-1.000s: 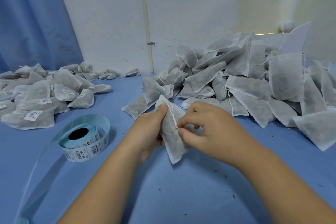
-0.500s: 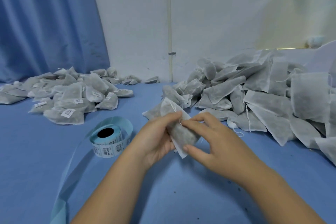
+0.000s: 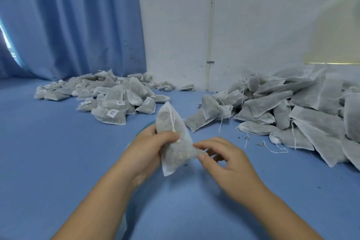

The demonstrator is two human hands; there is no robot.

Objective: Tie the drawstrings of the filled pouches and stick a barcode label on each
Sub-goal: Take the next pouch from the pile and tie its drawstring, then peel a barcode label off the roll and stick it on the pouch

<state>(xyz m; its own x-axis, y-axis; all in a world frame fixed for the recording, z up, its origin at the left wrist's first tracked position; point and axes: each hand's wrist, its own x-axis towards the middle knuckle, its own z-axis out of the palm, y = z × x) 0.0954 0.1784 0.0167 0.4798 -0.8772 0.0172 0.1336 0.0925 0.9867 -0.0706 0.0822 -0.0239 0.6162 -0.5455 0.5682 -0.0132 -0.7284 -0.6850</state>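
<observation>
The drawstring looked knotted, so the label seemed next. I would turn a flat, uncreased face of the pouch upward, keep the string off it, and press the sticker down from 1 edge. The left hand gripped the pouch above the counter, thumb curled across its front by the knot. The right hand, fingers loosely curled, pinched the pouch's lower corner between thumb and forefinger. A teal sliver peeked from behind the left hand, likely the label roll. Beyond the left hand lay the labelled pouches; past the right hand, the 2nd heap — unlabelled.
</observation>
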